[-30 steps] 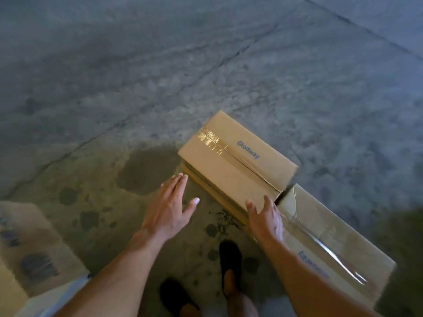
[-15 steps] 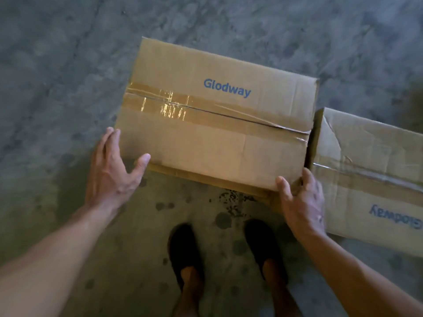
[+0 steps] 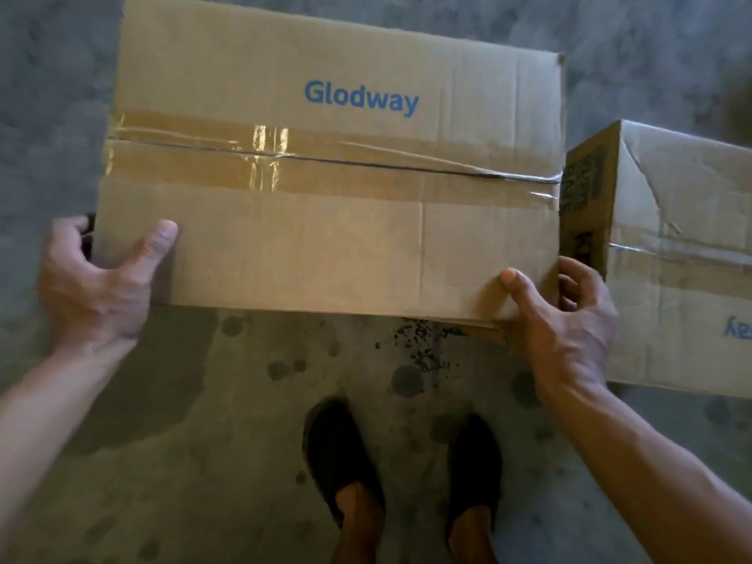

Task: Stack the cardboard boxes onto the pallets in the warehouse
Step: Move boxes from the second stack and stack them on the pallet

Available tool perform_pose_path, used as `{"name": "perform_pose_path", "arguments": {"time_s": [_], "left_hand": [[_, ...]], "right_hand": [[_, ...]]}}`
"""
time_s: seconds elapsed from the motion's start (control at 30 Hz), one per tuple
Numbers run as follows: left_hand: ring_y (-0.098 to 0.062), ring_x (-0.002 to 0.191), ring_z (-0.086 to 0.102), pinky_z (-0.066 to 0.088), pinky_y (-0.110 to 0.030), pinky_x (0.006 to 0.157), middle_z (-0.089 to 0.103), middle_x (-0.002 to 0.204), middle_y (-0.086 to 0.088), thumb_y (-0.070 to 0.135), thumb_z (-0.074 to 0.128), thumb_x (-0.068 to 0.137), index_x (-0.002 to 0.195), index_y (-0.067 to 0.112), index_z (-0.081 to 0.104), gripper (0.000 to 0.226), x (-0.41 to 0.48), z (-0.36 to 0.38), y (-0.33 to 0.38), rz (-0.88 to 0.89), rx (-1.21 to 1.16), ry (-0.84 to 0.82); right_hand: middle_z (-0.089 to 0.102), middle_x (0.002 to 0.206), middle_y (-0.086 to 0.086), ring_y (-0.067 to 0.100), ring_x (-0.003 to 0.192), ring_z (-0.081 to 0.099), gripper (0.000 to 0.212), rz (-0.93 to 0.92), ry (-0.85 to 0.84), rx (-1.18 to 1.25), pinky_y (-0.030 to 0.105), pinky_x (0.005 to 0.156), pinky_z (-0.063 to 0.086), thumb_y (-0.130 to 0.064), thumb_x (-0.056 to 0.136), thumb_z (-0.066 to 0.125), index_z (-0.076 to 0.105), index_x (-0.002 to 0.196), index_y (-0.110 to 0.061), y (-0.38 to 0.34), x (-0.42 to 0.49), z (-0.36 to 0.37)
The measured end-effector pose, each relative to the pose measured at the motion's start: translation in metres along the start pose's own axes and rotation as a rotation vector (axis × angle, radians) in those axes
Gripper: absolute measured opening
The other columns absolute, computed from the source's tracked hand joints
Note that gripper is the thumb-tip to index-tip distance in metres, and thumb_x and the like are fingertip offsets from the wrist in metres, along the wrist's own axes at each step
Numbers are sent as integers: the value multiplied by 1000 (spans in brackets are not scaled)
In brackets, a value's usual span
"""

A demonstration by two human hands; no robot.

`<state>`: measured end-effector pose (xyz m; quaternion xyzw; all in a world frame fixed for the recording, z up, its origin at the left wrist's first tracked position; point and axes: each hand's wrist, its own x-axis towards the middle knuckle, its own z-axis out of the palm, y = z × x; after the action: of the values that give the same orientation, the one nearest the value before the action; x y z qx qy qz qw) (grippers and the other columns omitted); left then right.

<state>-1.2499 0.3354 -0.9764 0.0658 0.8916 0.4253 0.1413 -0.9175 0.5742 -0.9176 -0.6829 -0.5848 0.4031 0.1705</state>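
Cardboard box [image 3: 333, 238], taped, lies low over the floor [image 3: 203, 441] just ahead of the person's feet, just beside a second box [image 3: 683, 258]. Left hand [image 3: 93, 287] and right hand [image 3: 565, 331] clamp its opposite ends, thumbs on top. It looks stiff and probably bulky; fingers under the bottom edges should carry it best.

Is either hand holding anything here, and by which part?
Both hands hold the Glodway box: the left hand at its near left corner, the right hand at its near right corner, thumbs on top, fingers round the sides.
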Motion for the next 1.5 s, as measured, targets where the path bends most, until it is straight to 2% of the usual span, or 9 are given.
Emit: {"name": "perform_pose_path", "arguments": {"time_s": [0.23, 0.43, 0.57, 0.63, 0.73, 0.9, 1.07, 1.27, 1.5], "left_hand": [[-26, 119, 63, 50, -53, 97, 67, 126, 7, 59, 85, 66, 125, 52, 57, 66, 2, -17, -4, -68, -219, -286], [-22, 116, 64, 62, -42, 67, 69, 118, 15, 26, 75, 74, 122, 49, 56, 56, -19, -33, 18, -152, -336, -413], [-28, 121, 61, 51, -62, 91, 68, 124, 7, 20, 75, 77, 127, 43, 56, 59, -50, -65, 51, -178, -406, -347], [-28, 120, 62, 53, -58, 91, 69, 121, 7, 20, 77, 76, 123, 43, 58, 55, -73, -83, 85, -193, -456, -330], [-19, 119, 63, 56, -30, 87, 69, 122, 5, 31, 88, 70, 127, 37, 56, 66, -111, -115, 142, -185, -486, -284], [-19, 122, 61, 51, -47, 102, 66, 130, 4, 52, 93, 58, 141, 40, 47, 96, -185, -160, 227, -233, -492, -184], [-11, 124, 56, 46, -41, 109, 58, 137, 12, 51, 91, 59, 152, 44, 32, 110, -279, -184, 306, -230, -516, -4], [-26, 115, 64, 61, -53, 70, 61, 126, 9, 44, 88, 68, 135, 65, 38, 86, -404, -195, 383, -279, -544, 207], [-33, 128, 53, 54, -66, 84, 40, 151, 1, 55, 91, 56, 153, 52, 20, 120, -530, -204, 425, -302, -620, 371]], "right_hand": [[49, 124, -18, 18, 116, 56, 84, 167, -190, 290, 56, 90, 58, -52, 72, 78, 37, 145, -50, 8, 19, 18], [44, 141, -4, 25, 118, 55, 87, 167, -299, 332, 55, 71, 62, -46, 68, 87, 42, 142, -56, -13, 28, -1], [36, 146, -4, 23, 119, 52, 98, 89, -366, 273, 52, 73, 63, -66, 41, 90, 45, 127, -72, -71, 24, -40], [36, 148, -4, 23, 120, 53, 112, 64, -405, 271, 52, 75, 62, -69, 33, 92, 44, 135, -65, -108, 19, -69], [39, 145, -3, 26, 122, 56, 113, 57, -472, 244, 50, 75, 63, -61, 44, 93, 41, 144, -55, -159, 8, -121], [46, 139, -9, 22, 119, 59, 94, 10, -534, 233, 45, 73, 63, -59, 50, 87, 47, 135, -62, -212, 3, -209], [52, 127, -16, 24, 117, 60, 72, -120, -669, 256, 53, 82, 60, -53, 63, 87, 50, 122, -69, -262, 9, -282], [47, 144, -1, 28, 115, 60, 88, -318, -807, 181, 47, 69, 63, -48, 71, 84, 39, 147, -53, -307, 2, -361], [46, 147, 1, 30, 117, 57, 93, -428, -967, 169, 45, 70, 61, -51, 71, 80, 36, 152, -42, -314, -26, -441]]}}
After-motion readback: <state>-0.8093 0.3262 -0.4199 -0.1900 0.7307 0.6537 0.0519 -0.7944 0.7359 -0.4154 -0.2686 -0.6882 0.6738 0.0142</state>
